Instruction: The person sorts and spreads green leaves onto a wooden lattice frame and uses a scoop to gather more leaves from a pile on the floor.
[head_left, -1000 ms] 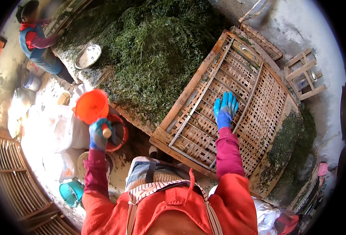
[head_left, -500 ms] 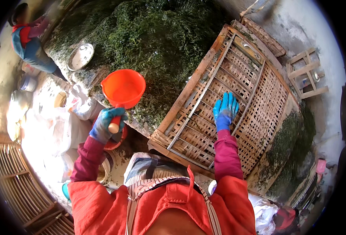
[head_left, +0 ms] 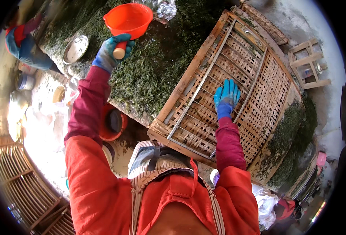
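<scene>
My left hand (head_left: 109, 54), in a blue glove, is wrapped round the wooden handle of an orange-red plastic dipper (head_left: 128, 19). It holds the dipper out over a heap of wet, dark green seaweed-like strands (head_left: 149, 62). A clear splash of water (head_left: 162, 8) shows just past the dipper's right rim. My right hand (head_left: 227, 96), also gloved in blue, lies with fingers stretched out on a woven bamboo mat (head_left: 268, 102). A rectangular metal frame with crossbars (head_left: 203, 88) rests on that mat, beneath and around this hand.
A white basin (head_left: 76, 49) stands at the heap's left edge. Below the counter sits an orange bucket (head_left: 113, 122). Another person (head_left: 28, 45) in an apron stands at far left. A wooden stool (head_left: 308, 63) is at right, a slatted bamboo rack (head_left: 22, 172) at lower left.
My left hand has moved the dipper forward and slightly right, over the heap. Water now shows beyond its rim. My right hand stays flat on the mat.
</scene>
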Tool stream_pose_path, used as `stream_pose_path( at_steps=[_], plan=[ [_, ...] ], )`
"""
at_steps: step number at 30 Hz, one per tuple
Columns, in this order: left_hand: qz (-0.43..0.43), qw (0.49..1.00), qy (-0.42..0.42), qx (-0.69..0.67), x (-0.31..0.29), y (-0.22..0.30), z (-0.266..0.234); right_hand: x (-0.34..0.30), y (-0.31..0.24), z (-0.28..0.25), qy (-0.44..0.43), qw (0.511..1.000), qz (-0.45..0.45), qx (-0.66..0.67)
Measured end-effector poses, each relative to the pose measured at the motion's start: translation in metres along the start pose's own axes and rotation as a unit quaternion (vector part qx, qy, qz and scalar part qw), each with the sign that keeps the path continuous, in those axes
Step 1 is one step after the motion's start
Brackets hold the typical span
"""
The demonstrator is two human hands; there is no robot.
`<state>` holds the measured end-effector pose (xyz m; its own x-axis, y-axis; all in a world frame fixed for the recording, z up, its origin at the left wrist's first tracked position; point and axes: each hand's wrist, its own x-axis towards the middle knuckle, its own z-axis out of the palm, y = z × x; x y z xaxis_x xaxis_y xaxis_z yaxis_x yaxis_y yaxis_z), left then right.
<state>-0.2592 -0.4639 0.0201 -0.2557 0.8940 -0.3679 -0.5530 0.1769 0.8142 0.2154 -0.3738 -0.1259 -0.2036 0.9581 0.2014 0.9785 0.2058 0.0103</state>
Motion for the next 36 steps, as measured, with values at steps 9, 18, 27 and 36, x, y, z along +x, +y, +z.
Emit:
stream_pose_path(
  at_steps=[9, 18, 27, 36],
  plan=[
    [0.135, 0.942, 0.129, 0.28, -0.151, -0.043, -0.13, 0.002, -0.004, 0.0, -0.002, 0.999, -0.007, -0.05],
    [0.047, 0.575, 0.183, 0.796, -0.159, -0.093, -0.056, 0.003, 0.002, 0.005, 0.032, 0.998, -0.022, -0.039],
    [0.399, 0.502, 0.39, 0.661, -0.183, -0.108, -0.107, 0.002, 0.005, 0.002, 0.067, 0.997, -0.044, -0.022],
    [0.07, 0.868, 0.422, -0.253, -0.247, -0.288, -0.245, 0.004, -0.005, 0.003, 0.099, 0.992, -0.074, -0.029]
  ],
)
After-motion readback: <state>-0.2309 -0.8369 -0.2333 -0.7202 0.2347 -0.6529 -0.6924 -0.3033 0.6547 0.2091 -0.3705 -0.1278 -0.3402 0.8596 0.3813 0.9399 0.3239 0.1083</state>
